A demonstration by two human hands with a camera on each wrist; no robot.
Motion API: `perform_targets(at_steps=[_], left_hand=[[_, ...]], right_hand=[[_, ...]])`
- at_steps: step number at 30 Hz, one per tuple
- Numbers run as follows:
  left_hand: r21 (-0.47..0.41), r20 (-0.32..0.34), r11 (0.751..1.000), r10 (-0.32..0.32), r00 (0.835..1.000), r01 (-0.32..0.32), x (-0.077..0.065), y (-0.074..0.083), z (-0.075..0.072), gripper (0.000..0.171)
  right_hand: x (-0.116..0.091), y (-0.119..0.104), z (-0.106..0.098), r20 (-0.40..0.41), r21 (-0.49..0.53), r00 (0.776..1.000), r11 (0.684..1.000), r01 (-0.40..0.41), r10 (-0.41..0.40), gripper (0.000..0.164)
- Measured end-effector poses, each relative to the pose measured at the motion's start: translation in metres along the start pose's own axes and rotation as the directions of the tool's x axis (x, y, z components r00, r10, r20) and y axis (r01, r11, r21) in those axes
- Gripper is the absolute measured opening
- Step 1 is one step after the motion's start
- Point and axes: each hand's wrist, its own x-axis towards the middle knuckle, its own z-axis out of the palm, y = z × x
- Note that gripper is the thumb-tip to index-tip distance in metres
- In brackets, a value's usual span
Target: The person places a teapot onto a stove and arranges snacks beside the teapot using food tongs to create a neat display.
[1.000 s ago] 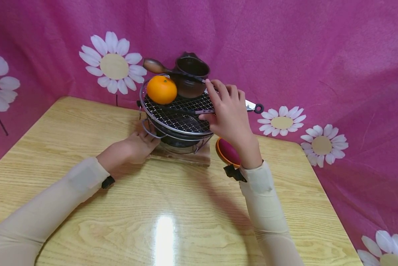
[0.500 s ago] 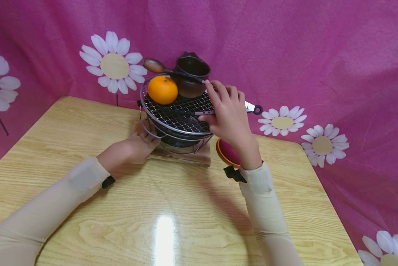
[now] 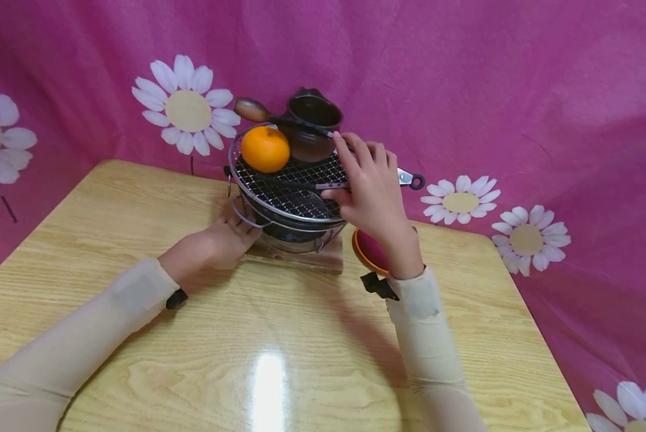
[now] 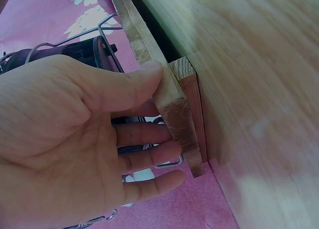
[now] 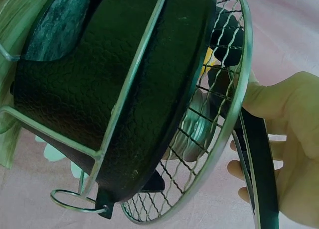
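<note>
In the head view, my right hand (image 3: 374, 183) holds a pair of tongs (image 3: 409, 179) over the wire grate (image 3: 287, 206), fingers and thumb spread across its two black arms. The right wrist view shows the tongs (image 5: 261, 174) between thumb and fingers beside the grate's rim. A mandarin orange (image 3: 265, 150) sits on the grate's left part, with a dark brown pot (image 3: 308, 147) behind it. Beneath is a round black tabletop grill (image 3: 293, 233) on a wooden board (image 3: 301, 259). My left hand (image 4: 84, 119) grips the board's end (image 4: 174, 114), thumb on its edge, fingertips at its corner.
A brown rounded handle (image 3: 251, 110) juts left of the pot. Wire handles (image 3: 247, 215) stick out from the grill's side. A maroon and orange round object (image 3: 370, 249) lies beside my right wrist. A pink flowered cloth (image 3: 436, 78) hangs behind the wooden table (image 3: 193, 360).
</note>
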Motion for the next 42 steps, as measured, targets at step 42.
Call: perform_targets(at_steps=[42], left_hand=[[-0.139,-0.005,0.990,-0.009,1.000,0.008,0.001,-0.001,0.006,0.047]], right_hand=[[-0.027,0.058,-0.021,-0.275,0.148,0.953,0.985,-0.088,0.126,0.080]])
